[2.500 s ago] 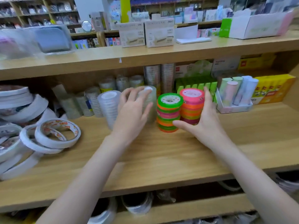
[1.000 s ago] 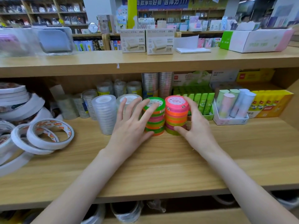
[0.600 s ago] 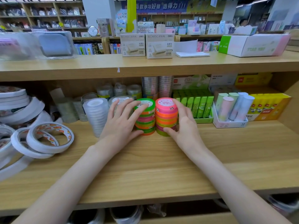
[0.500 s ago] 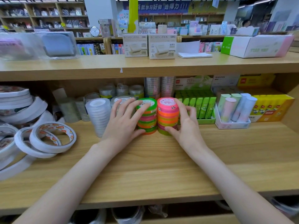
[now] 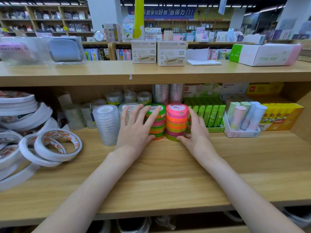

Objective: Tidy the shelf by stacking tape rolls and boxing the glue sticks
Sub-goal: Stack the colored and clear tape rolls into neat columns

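Note:
Two stacks of neon tape rolls stand side by side, touching, on the wooden shelf. My left hand lies over the green-topped stack, fingers spread across its top and thumb at its base. My right hand cups the pink-topped stack from the right, thumb at its foot. A clear tape stack stands just left of my left hand; another is partly hidden behind its fingers. Green glue sticks stand in a tray behind my right hand.
Loose white tape rolls lie piled at the left. A white box of pastel glue sticks and a yellow glue stick box sit at the right. More clear tape rolls stand at the back. An upper shelf board overhangs.
Both hands have slid the two neon stacks together and to the left, up beside the clear tape stacks. In the last half second the hands have hardly moved.

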`<state>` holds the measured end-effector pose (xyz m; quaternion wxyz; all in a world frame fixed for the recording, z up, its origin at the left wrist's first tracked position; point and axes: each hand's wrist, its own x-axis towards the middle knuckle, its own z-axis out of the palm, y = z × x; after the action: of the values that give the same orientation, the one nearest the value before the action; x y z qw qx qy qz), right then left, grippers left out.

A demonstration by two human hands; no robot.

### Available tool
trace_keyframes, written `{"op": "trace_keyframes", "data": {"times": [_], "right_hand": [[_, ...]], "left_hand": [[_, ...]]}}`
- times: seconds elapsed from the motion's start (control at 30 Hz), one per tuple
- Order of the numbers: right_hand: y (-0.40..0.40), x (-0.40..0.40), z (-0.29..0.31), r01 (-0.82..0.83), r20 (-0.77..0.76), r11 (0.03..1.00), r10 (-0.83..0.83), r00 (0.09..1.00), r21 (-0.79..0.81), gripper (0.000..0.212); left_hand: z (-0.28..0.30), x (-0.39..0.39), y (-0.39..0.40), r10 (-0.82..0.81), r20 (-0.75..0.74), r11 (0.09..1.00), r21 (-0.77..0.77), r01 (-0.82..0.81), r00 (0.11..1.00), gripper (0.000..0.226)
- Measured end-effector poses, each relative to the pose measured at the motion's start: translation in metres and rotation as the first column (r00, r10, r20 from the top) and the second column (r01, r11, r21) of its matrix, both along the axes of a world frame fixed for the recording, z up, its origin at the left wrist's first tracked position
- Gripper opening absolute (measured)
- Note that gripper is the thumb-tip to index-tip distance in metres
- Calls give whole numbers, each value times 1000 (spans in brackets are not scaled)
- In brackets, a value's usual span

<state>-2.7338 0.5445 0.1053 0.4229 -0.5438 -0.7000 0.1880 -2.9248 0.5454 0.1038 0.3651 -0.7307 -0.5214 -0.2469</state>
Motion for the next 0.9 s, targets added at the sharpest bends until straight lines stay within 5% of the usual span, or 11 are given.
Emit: {"op": "trace_keyframes", "data": {"times": [0.2,0.3,0.4,0.53,0.9], "right_hand": [[2,-4,-1,32,28,999,-33,999,26,97],[-2,-1,0,-4,-18,993,6,1000,118,93],[-5,2,6,-78,-14,983,82,997,164,65],[0,4,8,-113,-22,983,117,993,145,47],[4,7,12,-127,24,980,125,992,152,39]], "left_hand": [[-1,1,1,-12,4,1000,-16,12,1000,102],[2,0,-2,-107,116,994,-8,109,988,66],[10,3,-4,-163,319,985,-4,173,934,40],[16,7,-1,-172,402,983,8,184,899,36],[16,8,-1,-170,413,981,-15,193,895,37]]}}
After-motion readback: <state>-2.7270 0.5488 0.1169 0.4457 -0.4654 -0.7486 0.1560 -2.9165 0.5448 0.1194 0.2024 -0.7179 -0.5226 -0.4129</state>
